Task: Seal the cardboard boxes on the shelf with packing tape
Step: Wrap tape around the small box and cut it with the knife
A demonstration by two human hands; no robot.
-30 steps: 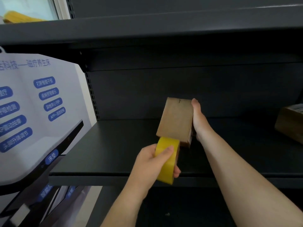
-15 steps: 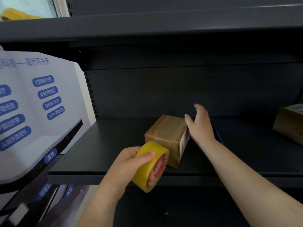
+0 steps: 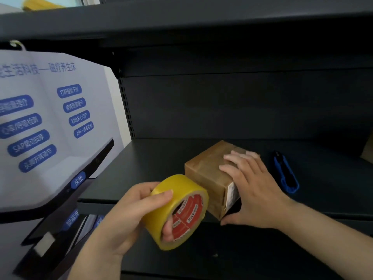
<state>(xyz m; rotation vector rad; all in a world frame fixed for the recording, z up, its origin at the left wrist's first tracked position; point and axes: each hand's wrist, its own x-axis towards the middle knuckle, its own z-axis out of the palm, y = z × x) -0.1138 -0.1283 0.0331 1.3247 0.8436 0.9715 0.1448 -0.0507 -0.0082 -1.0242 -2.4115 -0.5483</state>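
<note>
A small brown cardboard box [image 3: 205,170] lies on the dark shelf [image 3: 153,162] near its front edge, with a white label on its right end. My right hand [image 3: 254,186] holds that end, fingers spread over the top and thumb under the lower front corner. My left hand [image 3: 129,217] grips a yellow roll of packing tape [image 3: 171,201] just in front of the box's left corner. Its thumb lies on the outer face and its fingers reach through the red-labelled core. The roll hangs in front of the shelf edge.
A blue cutter [image 3: 285,174] lies on the shelf right of the box. Part of another cardboard box [image 3: 369,146] shows at the far right edge. A white poster board [image 3: 40,128] with blue labels stands to the left. An upper shelf [image 3: 181,23] overhangs.
The box, held upright by my right hand, was laid down flat on the shelf; my right hand let go briefly and now holds its right end. The tape roll dropped lower and tilted, showing its core.
</note>
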